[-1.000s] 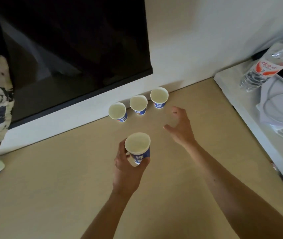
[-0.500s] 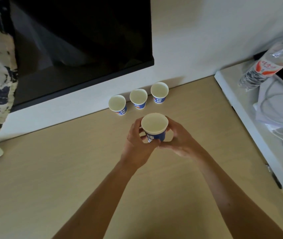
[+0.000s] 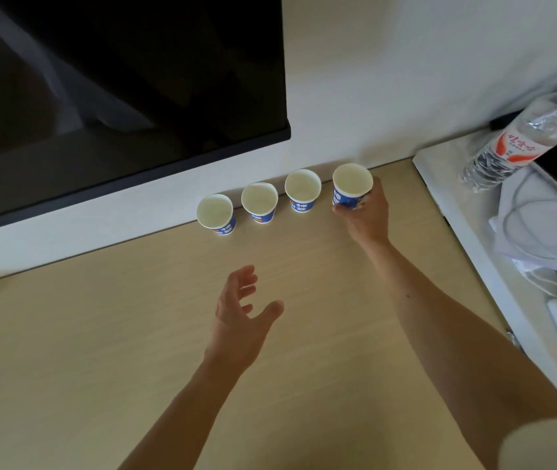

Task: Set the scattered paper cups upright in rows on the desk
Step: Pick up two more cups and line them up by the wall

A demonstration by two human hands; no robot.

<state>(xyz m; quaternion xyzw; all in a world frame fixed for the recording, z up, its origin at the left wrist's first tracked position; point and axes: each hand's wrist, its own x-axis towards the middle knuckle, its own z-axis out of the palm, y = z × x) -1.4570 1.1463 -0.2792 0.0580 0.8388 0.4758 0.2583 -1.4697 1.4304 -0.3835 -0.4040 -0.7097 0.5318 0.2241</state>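
1. Right hand [image 3: 367,217] grips an upright cup [image 3: 351,186] just right of the three-cup row [image 3: 259,203] on the bench [image 3: 84,351]
2. Left hand [image 3: 240,317] hangs open, fingers spread, well in front of that row

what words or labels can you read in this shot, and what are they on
water bottle label: red characters on white, too blurred to read
left cup, middle cup, third cup: white characters on a blue band, too blurred to read
held cup in the right hand: same print, partly behind fingers, unreadable
nothing can be quoted; no other text shows
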